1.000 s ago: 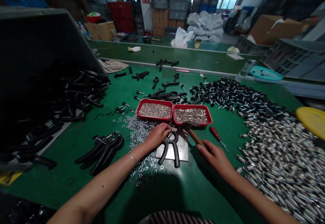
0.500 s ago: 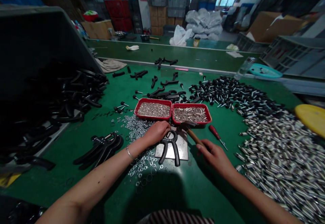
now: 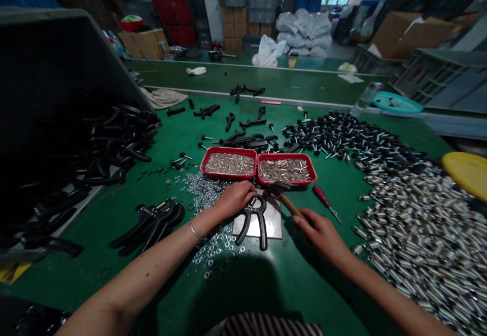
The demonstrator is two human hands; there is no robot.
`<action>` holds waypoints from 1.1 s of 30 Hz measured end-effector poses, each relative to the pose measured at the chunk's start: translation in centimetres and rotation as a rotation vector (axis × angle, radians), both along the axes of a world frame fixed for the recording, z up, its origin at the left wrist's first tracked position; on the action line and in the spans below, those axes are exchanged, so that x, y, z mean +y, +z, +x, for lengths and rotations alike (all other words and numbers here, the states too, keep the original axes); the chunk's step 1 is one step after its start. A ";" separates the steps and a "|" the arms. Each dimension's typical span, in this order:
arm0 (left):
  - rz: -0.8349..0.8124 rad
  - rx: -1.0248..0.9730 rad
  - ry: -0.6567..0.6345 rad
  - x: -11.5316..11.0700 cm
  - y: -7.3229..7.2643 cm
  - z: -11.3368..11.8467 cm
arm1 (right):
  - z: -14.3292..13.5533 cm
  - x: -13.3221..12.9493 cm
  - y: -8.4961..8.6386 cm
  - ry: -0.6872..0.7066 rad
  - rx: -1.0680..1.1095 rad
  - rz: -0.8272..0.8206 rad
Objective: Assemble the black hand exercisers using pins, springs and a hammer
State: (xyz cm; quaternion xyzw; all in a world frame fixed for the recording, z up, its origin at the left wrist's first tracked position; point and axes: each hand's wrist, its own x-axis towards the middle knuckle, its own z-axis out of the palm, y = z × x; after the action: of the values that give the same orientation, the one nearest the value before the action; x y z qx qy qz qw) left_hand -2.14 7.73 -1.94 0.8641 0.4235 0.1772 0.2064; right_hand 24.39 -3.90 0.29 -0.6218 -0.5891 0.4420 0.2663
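Note:
A black spring clamp (image 3: 262, 224) lies on a small metal plate (image 3: 274, 220), its two handles spread toward me. At the clamp's upper end my left hand (image 3: 238, 197) is closed in a pinch; what sits between the fingertips is hidden. My right hand (image 3: 318, 228) is wrapped round the wooden handle of a hammer (image 3: 291, 206). The hammer's dark head is beside the clamp's top, near my left fingertips. Just beyond stand two red trays (image 3: 205, 172) of small metal pins. Loose metal rings (image 3: 218, 244) lie under and around my left forearm.
Several black clamps (image 3: 152, 224) are stacked at left, near a tipped bin (image 3: 87, 36) of black parts. A red screwdriver (image 3: 321, 196) lies right of the trays. Black-headed screws (image 3: 342, 135) and a heap of metal cylinders (image 3: 426, 239) cover the right side.
The clamp's handles have turned very slightly on the plate. The hammer head has shifted a little left. Both hands keep nearly the same places.

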 end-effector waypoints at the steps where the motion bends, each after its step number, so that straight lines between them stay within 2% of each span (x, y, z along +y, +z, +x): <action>1: 0.009 0.011 0.003 0.0 0.0 0.0 | 0.0 0.0 0.1 0.001 -0.001 -0.002; 6: 0.108 0.129 -0.024 -0.1 0.1 0.3 | -0.2 0.0 0.4 0.001 -0.002 -0.022; 10: 0.334 0.351 -0.151 -0.4 0.0 0.8 | -0.2 -0.1 0.5 0.008 -0.018 -0.012; 13: 0.452 0.423 -0.223 -0.6 -0.2 1.1 | -0.1 0.0 0.5 0.026 -0.048 0.008; 15: 0.437 0.410 -0.170 -1.0 -0.4 1.2 | -0.1 0.1 0.7 0.040 -0.083 0.020; 17: 0.403 0.346 -0.052 -1.8 -0.4 0.9 | 0.0 0.2 1.1 0.071 -0.143 0.040; 20: 0.384 0.177 0.085 -4.2 -0.5 0.1 | -0.2 0.4 2.5 0.135 -0.230 0.123; 23: 0.391 0.115 0.028 -7.1 -0.5 -0.8 | -0.9 0.8 3.7 0.118 -0.288 0.310; 25: 0.397 0.134 -0.024 -8.4 -0.7 -1.1 | -1.5 1.4 3.9 0.140 -0.372 0.383; 29: 0.378 0.174 -0.030 -8.8 -1.0 -0.9 | -2.2 2.8 3.3 0.346 -0.531 0.223; 33: 0.340 0.176 -0.028 -8.3 -0.6 -0.7 | -2.4 3.3 3.3 0.295 -0.497 0.285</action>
State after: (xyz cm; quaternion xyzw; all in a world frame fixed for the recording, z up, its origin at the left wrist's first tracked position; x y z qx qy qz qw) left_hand -2.79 -0.60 -2.54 0.9044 0.3920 0.1669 0.0220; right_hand 22.03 -0.60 3.54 -0.5750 -0.7759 0.2235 0.1318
